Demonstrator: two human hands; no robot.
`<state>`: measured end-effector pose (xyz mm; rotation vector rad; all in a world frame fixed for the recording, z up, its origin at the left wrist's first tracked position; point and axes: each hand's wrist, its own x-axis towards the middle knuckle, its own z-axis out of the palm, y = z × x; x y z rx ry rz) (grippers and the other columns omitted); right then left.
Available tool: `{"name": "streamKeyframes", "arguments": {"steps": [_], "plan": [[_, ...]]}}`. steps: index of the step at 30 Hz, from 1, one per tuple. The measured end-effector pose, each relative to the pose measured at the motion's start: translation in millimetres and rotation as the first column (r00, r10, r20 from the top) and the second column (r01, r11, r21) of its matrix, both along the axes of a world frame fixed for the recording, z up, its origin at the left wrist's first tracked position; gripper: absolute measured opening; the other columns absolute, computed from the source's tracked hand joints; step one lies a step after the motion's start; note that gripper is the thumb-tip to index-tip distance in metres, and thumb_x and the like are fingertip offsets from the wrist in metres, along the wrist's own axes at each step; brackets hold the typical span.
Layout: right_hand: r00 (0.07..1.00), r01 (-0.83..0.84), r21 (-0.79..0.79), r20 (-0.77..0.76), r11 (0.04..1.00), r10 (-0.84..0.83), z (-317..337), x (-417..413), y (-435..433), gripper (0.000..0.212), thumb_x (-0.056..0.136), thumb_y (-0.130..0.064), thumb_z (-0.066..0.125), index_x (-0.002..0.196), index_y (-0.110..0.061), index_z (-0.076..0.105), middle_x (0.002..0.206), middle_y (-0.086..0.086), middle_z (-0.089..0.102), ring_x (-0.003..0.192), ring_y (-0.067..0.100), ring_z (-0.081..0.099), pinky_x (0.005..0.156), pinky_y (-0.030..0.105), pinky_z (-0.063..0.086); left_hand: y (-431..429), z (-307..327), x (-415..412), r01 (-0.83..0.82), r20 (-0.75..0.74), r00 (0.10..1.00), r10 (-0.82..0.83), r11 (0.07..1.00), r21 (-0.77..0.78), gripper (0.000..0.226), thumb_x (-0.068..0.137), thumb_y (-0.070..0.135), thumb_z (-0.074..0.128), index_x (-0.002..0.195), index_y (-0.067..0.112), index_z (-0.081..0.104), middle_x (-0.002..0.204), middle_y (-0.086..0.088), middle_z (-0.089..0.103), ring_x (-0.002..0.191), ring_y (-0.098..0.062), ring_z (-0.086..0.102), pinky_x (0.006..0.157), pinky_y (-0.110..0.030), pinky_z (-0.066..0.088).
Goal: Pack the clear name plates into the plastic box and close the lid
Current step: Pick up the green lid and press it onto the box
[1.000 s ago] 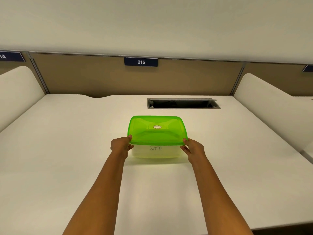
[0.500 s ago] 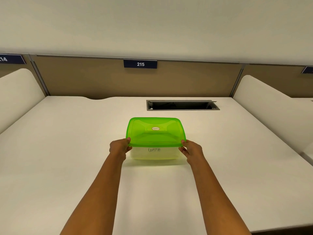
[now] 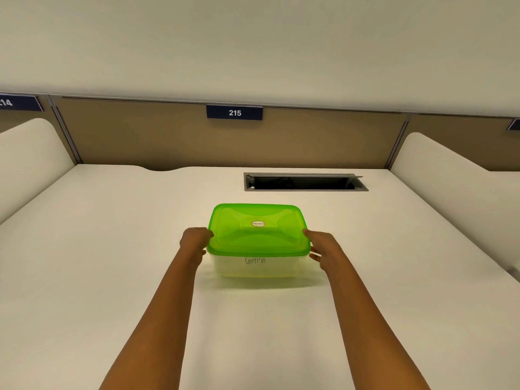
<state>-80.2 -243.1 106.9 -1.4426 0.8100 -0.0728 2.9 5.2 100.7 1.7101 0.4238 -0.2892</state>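
A translucent plastic box with handwriting on its front stands on the white desk, near the middle. A green lid with a small oval sticker lies flat on top of it. My left hand grips the lid's left edge, fingers curled round the rim. My right hand holds the right edge, thumb on top and fingers under the rim. No name plates show; the box's contents cannot be made out through its cloudy wall.
An open cable slot is cut into the desk behind the box. A brown partition with a plate reading 215 closes the back. White curved dividers stand at the left and right.
Both hands have slid a little farther along the lid's sides. The box and lid stay in place. The camera has tipped slightly.
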Motion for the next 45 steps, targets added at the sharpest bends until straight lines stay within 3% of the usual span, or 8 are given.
{"name": "streamKeyframes", "arguments": {"steps": [3,10,18,21,26,38,42,45], "plan": [[1.000,-0.009,-0.019,0.000,1.000,0.009,1.5,23.6,-6.2,0.041,0.094,-0.020,0.056,0.128,0.003,0.052,0.133,0.020,0.054,0.100,0.027,0.051,0.082,0.035,0.043,-6.1,2.0,16.6,-0.019,0.023,1.000,0.019,1.000,0.024,0.032,0.090,0.001,0.053,0.120,-0.009,0.056,0.130,-0.029,0.054,0.096,-0.027,0.048,0.082,-0.035,0.040],[0.996,-0.028,-0.110,-0.093,0.994,0.017,-1.6,68.3,-18.6,0.057,0.092,-0.034,0.057,0.133,0.004,0.047,0.134,0.022,0.053,0.123,0.038,0.052,0.105,0.047,0.044,-23.2,6.9,51.2,-0.083,0.028,0.996,0.081,0.992,0.092,0.042,0.091,0.020,0.057,0.121,-0.009,0.056,0.127,-0.027,0.058,0.120,-0.040,0.054,0.102,-0.044,0.046],[0.989,0.024,-0.168,-0.139,0.986,-0.048,-9.0,101.3,-23.6,0.071,0.084,-0.044,0.065,0.130,0.006,0.048,0.133,0.023,0.053,0.122,0.038,0.052,0.103,0.045,0.045,-37.1,-0.8,78.1,-0.132,0.019,0.991,0.131,0.978,0.159,0.056,0.087,0.036,0.064,0.120,-0.008,0.056,0.126,-0.025,0.058,0.123,-0.039,0.051,0.098,-0.040,0.044],[0.981,0.064,-0.210,-0.169,0.976,-0.100,-16.9,106.3,-23.8,0.073,0.081,-0.048,0.066,0.128,0.005,0.050,0.134,0.021,0.053,0.124,0.037,0.050,0.102,0.041,0.044,-34.5,-8.5,83.0,-0.163,-0.015,0.986,0.165,0.982,0.097,0.054,0.083,0.037,0.070,0.108,-0.010,0.060,0.114,-0.026,0.061,0.122,-0.039,0.052,0.101,-0.043,0.046],[0.977,0.097,-0.244,-0.160,0.965,-0.139,-23.8,111.6,-22.8,0.068,0.083,-0.048,0.064,0.125,0.005,0.052,0.132,0.021,0.055,0.123,0.037,0.050,0.101,0.041,0.044,-30.8,-14.0,88.0,-0.180,-0.065,0.982,0.179,0.984,-0.014,0.065,0.079,0.033,0.075,0.123,-0.011,0.055,0.130,-0.027,0.055,0.124,-0.039,0.051,0.105,-0.048,0.044],[0.985,0.134,0.036,-0.111,0.990,-0.129,-16.2,108.4,-23.6,0.060,0.081,-0.030,0.070,0.128,0.002,0.051,0.128,0.022,0.056,0.111,0.037,0.058,0.093,0.045,0.050,-32.4,-13.3,89.0,-0.209,-0.081,0.976,0.202,0.974,-0.090,0.062,0.080,0.025,0.074,0.126,-0.010,0.052,0.132,-0.027,0.054,0.123,-0.041,0.051,0.104,-0.050,0.044],[0.997,0.062,0.182,-0.054,0.981,-0.053,-14.1,98.4,-21.8,0.045,0.080,-0.031,0.068,0.117,-0.006,0.062,0.098,0.017,0.063,0.074,0.030,0.059,0.066,0.036,0.050,-32.4,-14.1,88.8,-0.185,-0.070,0.982,0.178,0.974,-0.130,0.056,0.081,0.021,0.071,0.126,-0.008,0.055,0.132,-0.027,0.054,0.123,-0.041,0.052,0.105,-0.049,0.044],[0.999,0.028,0.196,-0.038,0.980,-0.020,-12.9,92.8,-22.3,0.039,0.080,-0.035,0.069,0.108,-0.008,0.064,0.091,0.017,0.064,0.074,0.031,0.061,0.071,0.040,0.053,-33.1,-11.1,88.0,-0.158,-0.051,0.987,0.154,0.983,-0.095,0.053,0.083,0.022,0.067,0.125,-0.008,0.055,0.131,-0.028,0.055,0.123,-0.041,0.052,0.105,-0.049,0.044]]}}
